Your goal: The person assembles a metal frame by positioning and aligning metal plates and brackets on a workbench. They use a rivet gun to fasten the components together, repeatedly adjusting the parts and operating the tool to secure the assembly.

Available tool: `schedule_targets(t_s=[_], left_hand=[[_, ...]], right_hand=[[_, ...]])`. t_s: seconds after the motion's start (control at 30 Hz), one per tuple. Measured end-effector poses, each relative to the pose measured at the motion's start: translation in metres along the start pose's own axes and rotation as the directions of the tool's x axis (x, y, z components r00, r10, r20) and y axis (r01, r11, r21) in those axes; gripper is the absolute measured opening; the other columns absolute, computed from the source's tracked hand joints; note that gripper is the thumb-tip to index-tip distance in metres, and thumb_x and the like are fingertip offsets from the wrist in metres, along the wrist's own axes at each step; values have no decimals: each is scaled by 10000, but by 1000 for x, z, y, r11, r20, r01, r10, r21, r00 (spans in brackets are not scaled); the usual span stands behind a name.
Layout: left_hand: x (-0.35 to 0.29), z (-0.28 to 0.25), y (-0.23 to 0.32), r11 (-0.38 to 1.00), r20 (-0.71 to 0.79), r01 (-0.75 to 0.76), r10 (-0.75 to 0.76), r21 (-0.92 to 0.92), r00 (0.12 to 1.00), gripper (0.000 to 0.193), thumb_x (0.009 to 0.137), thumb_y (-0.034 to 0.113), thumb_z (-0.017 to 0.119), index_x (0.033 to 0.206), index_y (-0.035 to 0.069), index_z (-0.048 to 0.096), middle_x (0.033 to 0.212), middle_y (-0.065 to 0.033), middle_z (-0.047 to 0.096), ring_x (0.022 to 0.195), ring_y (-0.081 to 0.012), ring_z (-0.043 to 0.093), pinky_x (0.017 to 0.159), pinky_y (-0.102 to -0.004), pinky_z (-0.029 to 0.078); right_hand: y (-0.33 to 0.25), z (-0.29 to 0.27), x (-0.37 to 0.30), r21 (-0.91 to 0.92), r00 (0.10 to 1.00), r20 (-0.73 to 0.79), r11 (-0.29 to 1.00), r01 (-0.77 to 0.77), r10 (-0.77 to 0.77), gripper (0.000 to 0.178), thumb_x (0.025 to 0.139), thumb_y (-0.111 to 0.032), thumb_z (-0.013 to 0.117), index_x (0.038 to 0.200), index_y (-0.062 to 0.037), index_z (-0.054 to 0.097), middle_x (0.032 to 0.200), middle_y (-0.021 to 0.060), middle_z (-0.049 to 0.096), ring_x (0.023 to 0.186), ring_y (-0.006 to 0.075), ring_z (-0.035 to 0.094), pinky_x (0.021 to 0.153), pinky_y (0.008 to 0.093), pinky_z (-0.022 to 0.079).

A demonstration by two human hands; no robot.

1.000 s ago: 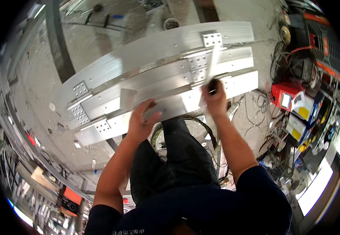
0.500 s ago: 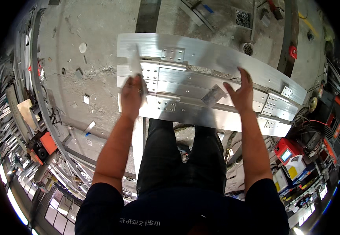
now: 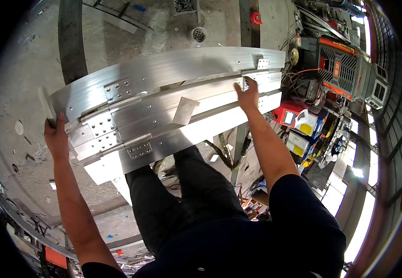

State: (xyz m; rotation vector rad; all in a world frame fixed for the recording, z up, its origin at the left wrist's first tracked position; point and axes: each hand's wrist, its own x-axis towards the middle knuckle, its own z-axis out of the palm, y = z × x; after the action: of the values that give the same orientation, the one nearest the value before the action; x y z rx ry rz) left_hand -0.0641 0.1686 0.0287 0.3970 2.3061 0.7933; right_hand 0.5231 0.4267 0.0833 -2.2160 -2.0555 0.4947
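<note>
Grey concrete floor (image 3: 157, 34) surrounds the long silver metal panels (image 3: 147, 112). At their left end, the left hand (image 3: 57, 139) grips a pale flat strip (image 3: 46, 104), likely stiff and light; grasp mid-length. Right hand (image 3: 248, 96): fingers spread over the panels' right end; contact unclear.

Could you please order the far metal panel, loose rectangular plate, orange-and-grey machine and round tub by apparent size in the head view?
1. Far metal panel
2. Orange-and-grey machine
3. Loose rectangular plate
4. Round tub
</note>
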Motion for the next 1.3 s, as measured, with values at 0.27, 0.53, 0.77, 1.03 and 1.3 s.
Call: schedule_targets(t_s=[0.27, 0.53, 0.77, 1.03, 1.3], left_hand=[[10, 16, -8, 994, -9, -15, 14, -108, 1000, 409, 934, 342, 731, 1102, -20, 643, 953, -34, 677, 817, -126, 580, 741, -262, 469], [26, 8, -27, 1000, -46, -28, 29, 11, 999, 551, 950, 327, 704, 1319, -55, 555, 1258, -96, 626, 1079, -180, 594, 967, -303, 445], [60, -38, -78, 985, 101, 83, -68, -154, 993, 591, 976, 327, 676, 1386, -43, 465, 1340, -121, 567, 1165, -198, 571, 1000, -332, 457], [46, -23, -37, 959, 110, 261, -249, -115, 962, 611, 954, 409, 687, 1329, -26, 479, 1277, -133, 583, 1121, -221, 582, 957, -364, 486], [36, -18, -19, 955, 101, 287, -279, -77, 955, 549, 942, 423, 699, 1274, 22, 525, 1218, -80, 610, 1054, -200, 595, 888, -358, 504]], right_hand=[[113, -79, 122, -318, 971, 104, 918, 239, -217, 642, 864, -126, 678, 1457, -67, 440, 1429, 224, 496, 1338, 399, 457, 1130, 440, 389], [83, -120, 147, -441, 834, 403, 719, 538, -377, 198, 834, -124, 713, 1029, -89, 719, 1113, 134, 648, 1085, 327, 575, 976, 452, 461], [136, -103, 99, -251, 789, 159, 748, 614, -594, 325, 757, -47, 721, 1073, -124, 701, 999, 62, 666, 1003, 309, 608, 946, 426, 481], [142, -94, 92, -205, 820, 248, 799, 565, -516, 540, 742, -198, 732, 1272, -205, 627, 1262, 146, 538, 1206, 390, 482, 1079, 504, 387], [183, -116, 120, -400, 826, 272, 722, 564, -494, 552, 813, -468, 754, 1276, -184, 653, 1316, 116, 538, 1270, 374, 434, 1094, 521, 363]])
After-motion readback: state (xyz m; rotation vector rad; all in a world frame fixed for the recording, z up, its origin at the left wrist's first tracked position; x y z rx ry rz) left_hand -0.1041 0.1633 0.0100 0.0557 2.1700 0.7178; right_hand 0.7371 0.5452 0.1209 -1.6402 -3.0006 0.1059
